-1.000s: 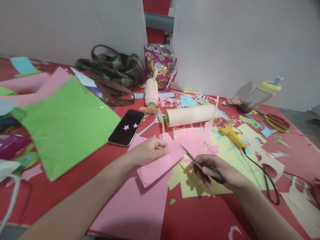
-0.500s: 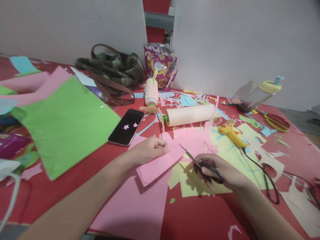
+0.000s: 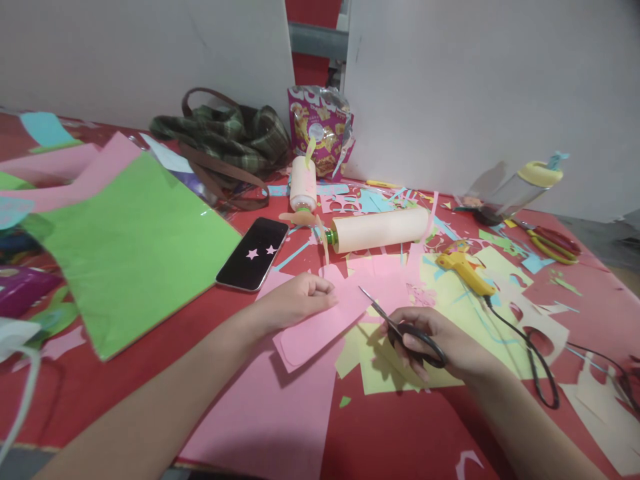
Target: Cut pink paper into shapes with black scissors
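Note:
My left hand (image 3: 307,298) is closed on a folded piece of pink paper (image 3: 313,339), pinching it between thumb and fingers above the table. In my right hand (image 3: 425,337) is a pair of scissors (image 3: 417,341) with black handles; the blades point up and left, close to the paper's right side. Whether the blades touch the paper I cannot tell. Beneath lie a larger pink sheet (image 3: 280,417) and a yellow sheet (image 3: 395,373). Left of my left hand rests a black phone (image 3: 245,270) with two small pink stars on its screen.
A cream paper-wrapped tube (image 3: 383,230) lies beyond my hands, near a second wrapped bottle (image 3: 303,181). Right are a yellow glue gun (image 3: 467,269) with its cord, red-yellow pliers (image 3: 553,245) and a tilted clear bottle (image 3: 523,190). Green paper (image 3: 135,250) lies left; a plaid bag (image 3: 235,137) sits behind.

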Tool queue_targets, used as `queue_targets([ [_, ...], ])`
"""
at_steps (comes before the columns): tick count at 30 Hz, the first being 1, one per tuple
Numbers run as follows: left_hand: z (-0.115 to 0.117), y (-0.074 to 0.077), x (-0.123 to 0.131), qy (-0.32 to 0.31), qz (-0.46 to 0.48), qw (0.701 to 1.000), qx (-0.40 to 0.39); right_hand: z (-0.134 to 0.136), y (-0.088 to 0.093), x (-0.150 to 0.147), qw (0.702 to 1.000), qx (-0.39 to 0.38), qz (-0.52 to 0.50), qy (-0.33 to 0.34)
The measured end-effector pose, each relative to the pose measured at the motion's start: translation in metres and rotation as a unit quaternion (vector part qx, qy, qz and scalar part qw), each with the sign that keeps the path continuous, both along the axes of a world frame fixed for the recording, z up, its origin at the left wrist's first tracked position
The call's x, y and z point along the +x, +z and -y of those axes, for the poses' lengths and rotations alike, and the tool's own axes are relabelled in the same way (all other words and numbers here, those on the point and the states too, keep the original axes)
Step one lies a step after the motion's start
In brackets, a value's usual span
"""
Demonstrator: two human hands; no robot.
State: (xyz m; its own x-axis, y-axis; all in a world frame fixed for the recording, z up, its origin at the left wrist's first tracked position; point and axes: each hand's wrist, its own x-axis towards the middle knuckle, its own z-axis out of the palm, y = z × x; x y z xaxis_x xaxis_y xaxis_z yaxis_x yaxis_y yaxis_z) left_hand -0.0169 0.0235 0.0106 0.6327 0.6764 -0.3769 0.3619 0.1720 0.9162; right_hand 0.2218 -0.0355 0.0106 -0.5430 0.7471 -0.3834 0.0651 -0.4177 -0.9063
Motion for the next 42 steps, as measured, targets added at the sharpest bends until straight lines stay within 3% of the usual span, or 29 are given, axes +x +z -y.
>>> queue_targets([
  [22,0.0008,0.0009,0.0018,0.015,0.003,1.0,-0.011,-0.0003,0.0039,-0.0007,1.0,0.005,0.02,-0.004],
  [31,0.0025,0.0049,0.0039,-0.002,0.005,1.0,-0.015,0.0021,0.0032,-0.0002,0.999,0.042,-0.024,0.016],
  [42,0.0085,0.0,0.0084,-0.034,0.019,0.999,0.003,0.0021,0.0007,-0.0045,0.999,0.023,-0.035,0.022],
])
